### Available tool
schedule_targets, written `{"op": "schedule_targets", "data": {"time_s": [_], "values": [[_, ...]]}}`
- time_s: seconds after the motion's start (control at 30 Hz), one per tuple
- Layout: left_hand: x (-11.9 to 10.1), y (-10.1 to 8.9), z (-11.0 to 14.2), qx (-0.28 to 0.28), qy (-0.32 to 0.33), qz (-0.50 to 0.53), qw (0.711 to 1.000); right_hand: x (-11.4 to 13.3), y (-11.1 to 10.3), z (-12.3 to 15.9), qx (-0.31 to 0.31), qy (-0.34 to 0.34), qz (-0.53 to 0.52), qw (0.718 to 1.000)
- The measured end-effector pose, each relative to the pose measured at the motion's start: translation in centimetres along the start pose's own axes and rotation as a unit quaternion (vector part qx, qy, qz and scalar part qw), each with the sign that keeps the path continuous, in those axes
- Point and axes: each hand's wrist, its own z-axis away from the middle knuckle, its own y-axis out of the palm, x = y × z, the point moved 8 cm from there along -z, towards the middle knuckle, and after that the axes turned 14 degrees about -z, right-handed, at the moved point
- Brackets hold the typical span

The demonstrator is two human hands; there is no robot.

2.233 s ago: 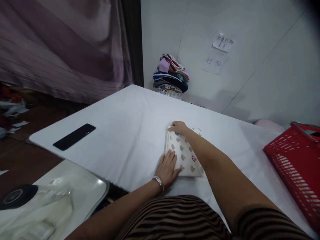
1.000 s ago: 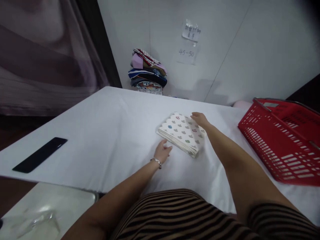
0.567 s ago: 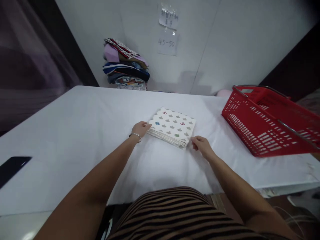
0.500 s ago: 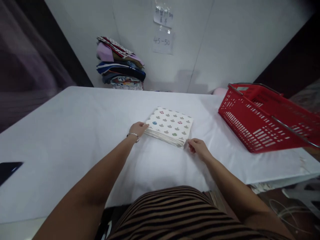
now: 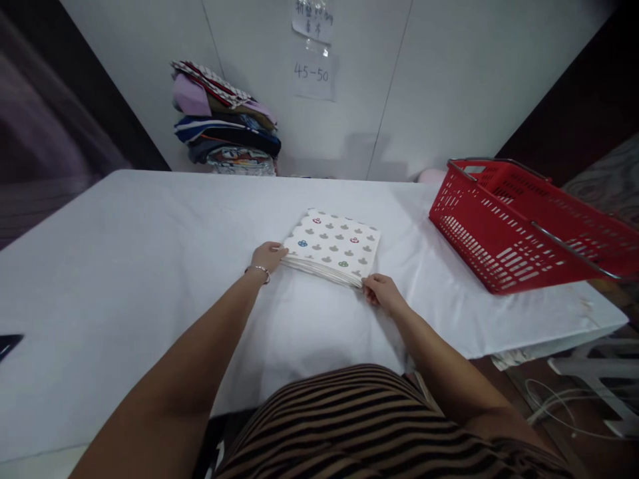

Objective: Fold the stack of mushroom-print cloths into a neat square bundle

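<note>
the left hand (image 5: 268, 258), with a silver bracelet (image 5: 258, 271) at its wrist, gripped the near left corner of a folded cloth (image 5: 333, 243), its thumb lying over the top edge. the right hand (image 5: 381, 291) was closed at the near right corner, thumb and fingers pinching the layered edge. the cloth lay flat on a white-covered table (image 5: 150, 266), in front of the person's striped top (image 5: 349, 426) — off-white, printed with grey mushroom-like shapes and a few red, blue and green ones. to its right, well apart, a red basket (image 5: 492, 229) with metal handles stood on the same cover. at the left edge of view, part of a dark flat object (image 5: 7, 344) lay on the table. beyond the far edge, a stack of folded fabrics (image 5: 227, 126) rose against the pale wall (image 5: 449, 73) — and, right of it, a handwritten paper (image 5: 313, 72) read "45-50".
</note>
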Motion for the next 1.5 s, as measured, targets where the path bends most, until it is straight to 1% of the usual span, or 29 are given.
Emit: {"op": "schedule_targets", "data": {"time_s": [0.07, 0.13, 0.2, 0.23, 0.27, 0.3, 0.37, 0.4, 0.47, 0.53, 0.6, 0.77, 0.87, 1.1, 1.4, 1.5], "values": [[-0.2, -0.3, 0.5, -0.005, 0.006, -0.023, 1.0, 0.0, -0.1, 0.2, -0.002, -0.006, 0.03, 1.0], [-1.1, -1.1, 1.2, -0.042, 0.045, -0.074, 0.995, 0.8, -0.5, 0.6, -0.021, -0.046, 0.096, 0.994], [-2.9, -2.0, 2.3, -0.108, 0.128, -0.127, 0.978, 2.6, -0.5, 1.4, -0.047, -0.132, 0.185, 0.973], [-4.0, -2.2, 3.0, -0.138, 0.181, -0.147, 0.963, 3.7, -0.2, 2.0, -0.051, -0.183, 0.23, 0.954], [-5.1, -2.2, 3.8, -0.156, 0.237, -0.163, 0.945, 4.7, 0.4, 2.5, -0.048, -0.228, 0.274, 0.933], [-6.2, -1.9, 4.7, -0.158, 0.29, -0.177, 0.927, 5.5, 1.1, 2.9, -0.037, -0.263, 0.313, 0.912], [-7.9, -0.6, 6.2, -0.128, 0.373, -0.208, 0.895, 6.4, 2.7, 3.3, -0.008, -0.302, 0.381, 0.874], [-8.5, 0.2, 6.8, -0.107, 0.402, -0.223, 0.882, 6.7, 3.5, 3.3, 0.004, -0.311, 0.41, 0.857], [-9.4, 1.5, 7.7, -0.075, 0.439, -0.246, 0.861, 6.9, 4.8, 3.1, 0.02, -0.317, 0.459, 0.83], [-9.8, 2.3, 8.2, -0.059, 0.455, -0.256, 0.851, 6.9, 5.8, 2.8, 0.032, -0.319, 0.493, 0.809], [-10.0, 2.7, 8.3, -0.053, 0.462, -0.261, 0.846, 6.8, 6.3, 2.6, 0.035, -0.315, 0.518, 0.795], [-10.1, 3.1, 8.7, -0.04, 0.478, -0.275, 0.833, 6.5, 7.0, 2.4, 0.039, -0.302, 0.57, 0.764], [-10.2, 3.3, 8.8, -0.033, 0.485, -0.27, 0.831, 6.3, 7.2, 2.3, 0.04, -0.302, 0.589, 0.748], [-10.5, 3.4, 8.9, -0.039, 0.493, -0.262, 0.829, 6.1, 7.5, 2.0, 0.03, -0.304, 0.61, 0.732], [-10.4, 4.5, 8.9, -0.02, 0.493, -0.333, 0.804, 5.7, 8.0, 1.7, 0.053, -0.296, 0.639, 0.708], [-10.6, 4.5, 9.1, -0.021, 0.503, -0.357, 0.787, 5.8, 8.2, 1.8, 0.06, -0.292, 0.647, 0.702]]}}
